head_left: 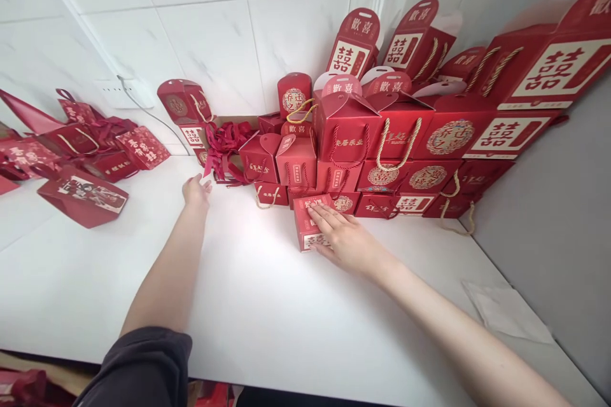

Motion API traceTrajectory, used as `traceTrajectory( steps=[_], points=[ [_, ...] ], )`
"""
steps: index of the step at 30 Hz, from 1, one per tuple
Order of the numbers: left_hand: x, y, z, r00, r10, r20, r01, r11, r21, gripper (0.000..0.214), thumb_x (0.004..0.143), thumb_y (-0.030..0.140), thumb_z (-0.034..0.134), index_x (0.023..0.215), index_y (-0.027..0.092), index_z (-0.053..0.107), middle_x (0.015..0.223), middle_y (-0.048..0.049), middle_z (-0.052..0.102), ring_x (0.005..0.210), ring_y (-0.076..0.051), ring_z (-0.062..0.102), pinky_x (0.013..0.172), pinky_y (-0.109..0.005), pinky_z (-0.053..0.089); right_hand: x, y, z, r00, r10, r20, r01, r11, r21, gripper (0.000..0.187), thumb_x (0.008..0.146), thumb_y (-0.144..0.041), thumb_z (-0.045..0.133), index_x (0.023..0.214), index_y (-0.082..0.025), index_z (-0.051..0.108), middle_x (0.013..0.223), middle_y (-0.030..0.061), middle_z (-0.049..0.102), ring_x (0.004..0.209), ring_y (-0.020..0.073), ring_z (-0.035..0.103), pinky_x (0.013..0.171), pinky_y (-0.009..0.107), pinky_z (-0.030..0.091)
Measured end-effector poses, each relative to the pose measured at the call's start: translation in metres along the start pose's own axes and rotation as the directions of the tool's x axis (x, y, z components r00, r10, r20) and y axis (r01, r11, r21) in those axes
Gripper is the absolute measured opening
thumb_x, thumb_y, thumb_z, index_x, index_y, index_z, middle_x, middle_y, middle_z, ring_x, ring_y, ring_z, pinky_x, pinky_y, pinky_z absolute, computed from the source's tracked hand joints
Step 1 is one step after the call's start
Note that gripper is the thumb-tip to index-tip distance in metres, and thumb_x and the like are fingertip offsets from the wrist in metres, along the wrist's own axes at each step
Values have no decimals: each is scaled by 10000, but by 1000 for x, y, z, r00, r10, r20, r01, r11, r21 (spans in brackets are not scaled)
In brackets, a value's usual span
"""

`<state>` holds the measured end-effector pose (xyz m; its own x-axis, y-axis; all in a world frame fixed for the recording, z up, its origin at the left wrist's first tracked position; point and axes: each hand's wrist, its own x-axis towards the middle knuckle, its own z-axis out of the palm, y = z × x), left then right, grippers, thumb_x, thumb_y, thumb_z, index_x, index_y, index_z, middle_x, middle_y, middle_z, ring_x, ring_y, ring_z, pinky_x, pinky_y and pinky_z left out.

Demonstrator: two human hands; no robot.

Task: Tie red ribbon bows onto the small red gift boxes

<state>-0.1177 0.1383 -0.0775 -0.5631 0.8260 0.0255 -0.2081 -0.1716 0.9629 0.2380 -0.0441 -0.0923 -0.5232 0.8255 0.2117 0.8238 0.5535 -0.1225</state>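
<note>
Red card gift box (305, 211), small, one: laid on the white bench (267, 311) at the near foot of the stack. It is pressed by the right hand (346, 238), grip apart, fingers flat on top, seemingly to steady it. Left hand (195, 191), grip apart and empty, extended beside one tangle of red ribbons (229, 140). Stacked boxes (405, 140), some two dozen, banked against the far wall, presumably for support. Unassembled boxes (83, 194), about six, far left.

Matt red card boxes (312, 222), twisted rope handles (405, 146), glossy wall tiles (214, 44).
</note>
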Motion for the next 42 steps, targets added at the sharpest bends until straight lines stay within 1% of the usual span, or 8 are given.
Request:
traceTrajectory(
  steps=[4,11,17,24,28,32,38,42],
  points=[
    [16,-15,-23,991,-89,99,98,991,-95,143,889,263,523,991,172,567,962,-78,581,855,-129,661,741,-223,544,0,0,0,1000,3,-7,-3,1000,-15,675,964,-397,482,1526,-88,269,1572,118,301,1446,263,324,1113,454,396],
    [31,-29,-31,987,-59,146,72,994,-85,241,843,361,529,963,214,677,1284,-59,608,1046,-144,607,713,-201,483,-1,0,0,1000,9,-8,-9,1000,-14,682,963,-402,481,1530,-94,260,1572,114,302,1444,257,330,1101,441,414],
    [17,-45,-16,956,-80,283,55,994,95,282,627,322,755,865,173,730,1157,-87,686,947,-191,601,634,-222,418,-1,-1,1,1000,16,-1,-16,1000,-24,686,956,-379,489,1535,-100,249,1575,109,292,1443,264,330,1097,449,416],
    [-9,-47,7,884,-51,464,-11,991,130,337,611,374,820,847,143,753,985,-104,720,917,-201,618,726,-262,474,-1,-2,-2,1000,21,8,-20,999,-24,676,948,-355,504,1528,-96,271,1569,119,305,1434,269,349,1095,438,419],
    [-18,-20,3,774,-189,604,52,970,237,258,595,293,856,686,96,717,754,-116,698,719,-202,641,741,-351,527,-1,-1,-1,1000,17,-8,-17,999,-27,665,947,-359,503,1518,-88,298,1562,125,321,1417,283,377,1091,443,422],
    [-25,11,-2,651,-346,676,39,904,426,177,568,132,864,657,89,717,659,-108,680,590,-179,623,602,-311,525,-1,-1,-2,1000,11,-15,-12,1000,-21,664,947,-362,499,1517,-87,299,1559,136,326,1418,280,377,1085,443,426],
    [-46,62,-5,483,-531,696,-56,775,630,222,482,-14,850,612,114,723,605,-98,679,533,-241,649,486,-311,507,-1,-1,1,1000,19,-4,-19,1000,0,672,943,-350,515,1519,-87,289,1563,145,317,1429,279,357,1085,451,421],
    [-92,105,1,315,-503,805,-227,784,578,226,449,14,870,628,95,757,597,-137,681,579,-334,683,525,-395,551,-1,-1,-5,999,-4,-54,7,999,54,619,949,-345,513,1497,-116,337,1527,159,392,1402,305,394,1170,585,231]
  ],
)
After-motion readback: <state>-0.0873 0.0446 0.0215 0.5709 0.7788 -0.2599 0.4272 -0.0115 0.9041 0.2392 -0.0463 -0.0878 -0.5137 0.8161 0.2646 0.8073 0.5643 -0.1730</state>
